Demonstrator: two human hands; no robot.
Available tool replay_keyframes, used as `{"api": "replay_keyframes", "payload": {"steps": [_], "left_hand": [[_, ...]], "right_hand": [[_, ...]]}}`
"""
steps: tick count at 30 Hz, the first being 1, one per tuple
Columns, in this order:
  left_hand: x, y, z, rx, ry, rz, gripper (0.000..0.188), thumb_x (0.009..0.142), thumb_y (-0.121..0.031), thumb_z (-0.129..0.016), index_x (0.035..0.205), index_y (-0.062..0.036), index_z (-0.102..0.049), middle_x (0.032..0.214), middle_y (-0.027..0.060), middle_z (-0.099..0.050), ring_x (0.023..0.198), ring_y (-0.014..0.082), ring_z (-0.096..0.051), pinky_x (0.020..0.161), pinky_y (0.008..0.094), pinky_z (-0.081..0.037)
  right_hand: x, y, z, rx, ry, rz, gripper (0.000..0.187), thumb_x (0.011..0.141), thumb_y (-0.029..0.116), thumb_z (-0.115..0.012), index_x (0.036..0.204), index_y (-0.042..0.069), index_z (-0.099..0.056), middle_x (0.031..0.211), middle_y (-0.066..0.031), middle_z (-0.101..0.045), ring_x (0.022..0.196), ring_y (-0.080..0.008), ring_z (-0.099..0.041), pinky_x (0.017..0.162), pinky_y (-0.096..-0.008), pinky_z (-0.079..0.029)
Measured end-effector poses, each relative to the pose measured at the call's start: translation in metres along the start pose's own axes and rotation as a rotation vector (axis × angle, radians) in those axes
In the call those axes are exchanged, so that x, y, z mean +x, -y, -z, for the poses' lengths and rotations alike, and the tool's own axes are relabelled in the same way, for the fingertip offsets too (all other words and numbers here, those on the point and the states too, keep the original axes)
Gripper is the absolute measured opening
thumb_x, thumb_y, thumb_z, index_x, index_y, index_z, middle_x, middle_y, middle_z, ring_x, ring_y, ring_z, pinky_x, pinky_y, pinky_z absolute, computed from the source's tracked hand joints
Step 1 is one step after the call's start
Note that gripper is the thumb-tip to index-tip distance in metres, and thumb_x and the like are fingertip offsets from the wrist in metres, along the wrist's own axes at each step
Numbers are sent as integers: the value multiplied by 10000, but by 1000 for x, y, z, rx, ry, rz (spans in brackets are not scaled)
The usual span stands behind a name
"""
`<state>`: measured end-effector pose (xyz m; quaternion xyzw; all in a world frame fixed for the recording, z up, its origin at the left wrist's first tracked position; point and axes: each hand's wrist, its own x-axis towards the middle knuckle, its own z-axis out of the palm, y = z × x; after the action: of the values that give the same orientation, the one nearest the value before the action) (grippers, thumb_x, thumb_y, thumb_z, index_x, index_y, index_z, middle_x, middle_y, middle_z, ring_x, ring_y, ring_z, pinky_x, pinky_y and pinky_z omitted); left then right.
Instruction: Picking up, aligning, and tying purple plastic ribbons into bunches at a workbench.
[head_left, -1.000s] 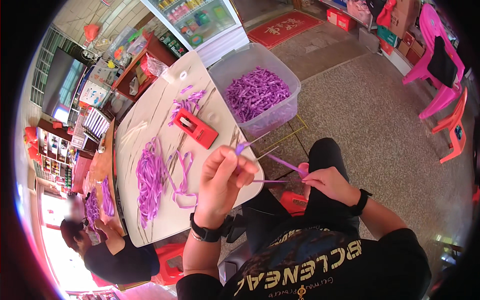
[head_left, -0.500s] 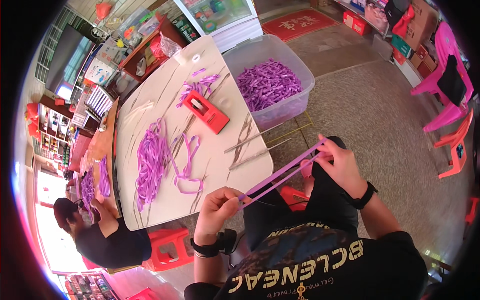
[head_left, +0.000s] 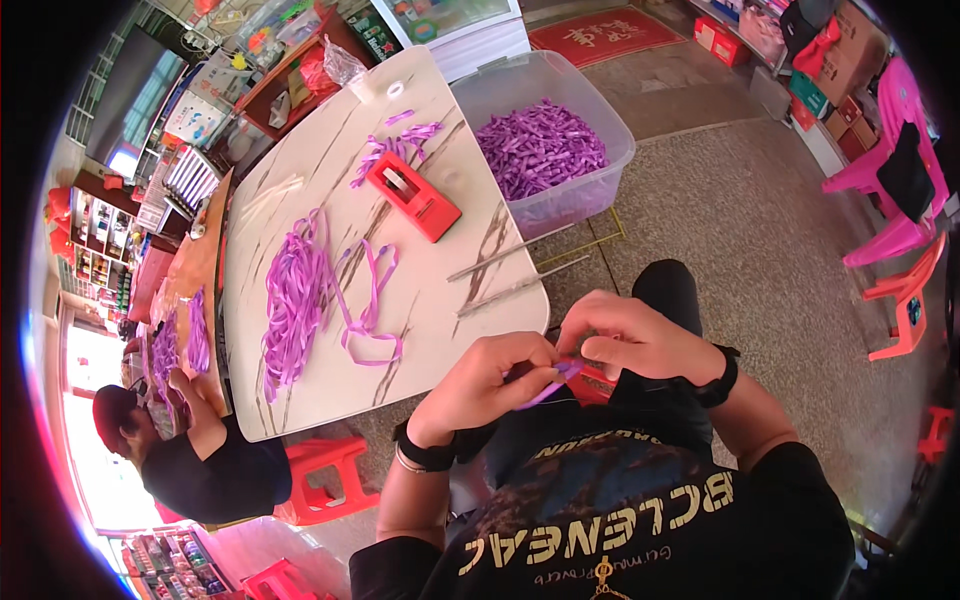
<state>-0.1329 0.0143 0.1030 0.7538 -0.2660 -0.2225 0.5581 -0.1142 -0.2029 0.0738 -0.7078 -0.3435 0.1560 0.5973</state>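
Note:
My left hand (head_left: 490, 383) pinches a purple ribbon (head_left: 545, 390) just in front of my lap. Close against it, my right hand (head_left: 628, 338) has its fingers bent around the ribbon's far end, where the fingers hide most of it. To the left on the marble-patterned table (head_left: 420, 330), a long bundle of purple ribbons (head_left: 298, 300) lies beside a loose looped ribbon (head_left: 372, 318). A red tape dispenser (head_left: 415, 200) sits farther back, next to several short ribbon pieces (head_left: 395, 150).
Beyond the table's right edge stands a clear plastic bin (head_left: 575, 215) heaped with folded purple ribbons. Two thin metal rods (head_left: 500, 285) jut over the table edge. At the left a person (head_left: 200, 455) sits near a red stool (head_left: 325, 480). A pink chair (head_left: 905, 170) stands far right.
My hands have come together from holding the ribbon stretched between them. The right hand moved left and the left hand rose toward it. The ribbon is now bunched at the fingers.

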Motion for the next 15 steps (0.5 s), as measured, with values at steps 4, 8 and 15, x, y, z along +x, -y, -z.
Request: {"api": "replay_keyframes", "payload": {"steps": [4,8,15], "left_hand": [[4,4,5,-29,68,26,58,821,-24,-513,783,15,-533,792,50,-576,665,69,-483,585,201,-392],[7,12,7,-128,88,80,80,834,-40,-512,788,20,-536,772,35,-564,669,57,-476,586,194,-389],[20,27,5,-311,92,165,107,847,-74,-508,792,12,-541,689,-9,-531,617,41,-440,551,193,-364]], "right_hand": [[7,-9,0,209,199,-160,281,890,266,-449,873,10,-564,798,-48,-585,626,-94,-549,552,-203,-429],[8,-15,1,487,302,-337,270,891,227,-456,815,-2,-577,684,-15,-575,583,-79,-540,547,-192,-421],[5,-13,3,-175,-2,-19,99,787,116,-580,794,23,-614,653,-51,-574,594,-106,-551,548,-224,-416]]}}
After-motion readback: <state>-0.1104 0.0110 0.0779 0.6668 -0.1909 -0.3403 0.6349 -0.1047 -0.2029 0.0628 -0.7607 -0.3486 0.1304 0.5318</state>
